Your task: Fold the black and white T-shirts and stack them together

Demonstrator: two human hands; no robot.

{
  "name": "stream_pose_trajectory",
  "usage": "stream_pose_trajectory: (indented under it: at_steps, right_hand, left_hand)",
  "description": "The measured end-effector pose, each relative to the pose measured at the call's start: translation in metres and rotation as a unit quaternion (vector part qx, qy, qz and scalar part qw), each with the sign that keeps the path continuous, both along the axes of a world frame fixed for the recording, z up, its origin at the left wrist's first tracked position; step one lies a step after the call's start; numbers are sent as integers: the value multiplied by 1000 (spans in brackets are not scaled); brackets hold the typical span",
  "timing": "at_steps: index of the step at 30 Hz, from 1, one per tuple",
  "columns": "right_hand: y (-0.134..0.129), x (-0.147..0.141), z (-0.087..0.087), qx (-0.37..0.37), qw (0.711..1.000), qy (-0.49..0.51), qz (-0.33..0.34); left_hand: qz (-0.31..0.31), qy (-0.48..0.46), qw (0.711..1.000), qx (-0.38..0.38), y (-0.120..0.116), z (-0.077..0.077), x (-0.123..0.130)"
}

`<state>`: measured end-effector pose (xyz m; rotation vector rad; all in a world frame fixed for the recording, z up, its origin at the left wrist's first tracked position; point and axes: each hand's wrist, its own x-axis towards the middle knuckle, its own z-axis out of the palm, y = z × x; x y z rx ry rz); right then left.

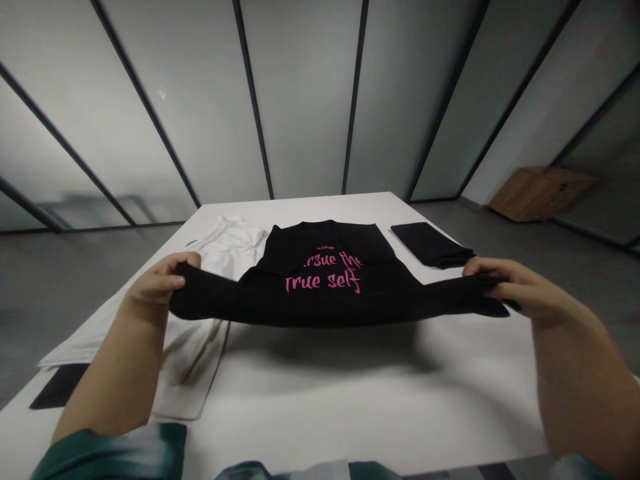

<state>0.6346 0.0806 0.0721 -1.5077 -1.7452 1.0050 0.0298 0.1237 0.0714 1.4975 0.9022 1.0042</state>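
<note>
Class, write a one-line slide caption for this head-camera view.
Both hands, left hand and right hand, lift a black T-shirt over a white table.

A soft, matt black cloth shirt [325, 280] with pink printed lettering is seen. Beside it, white cloth [220, 253] is creased and matt. The table [350, 387] is smooth, white and faintly glossy. A folded black cloth [431, 244] looks matt. The box [540, 192] appears wooden, and the wall panels [300, 100] are frosted and smooth.
</note>
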Motion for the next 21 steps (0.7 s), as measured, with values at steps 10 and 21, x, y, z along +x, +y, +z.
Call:
stream_pose_trajectory:
  at_steps: [10,21]
  right_hand:
    - [112,-59,-59,178,932,-243,-202]
    - [146,-84,-123,42,880,-423,-211]
  left_hand:
    - [333,200,921,45,119,-72,73]
    - [276,589,757,58,120,-120,119]
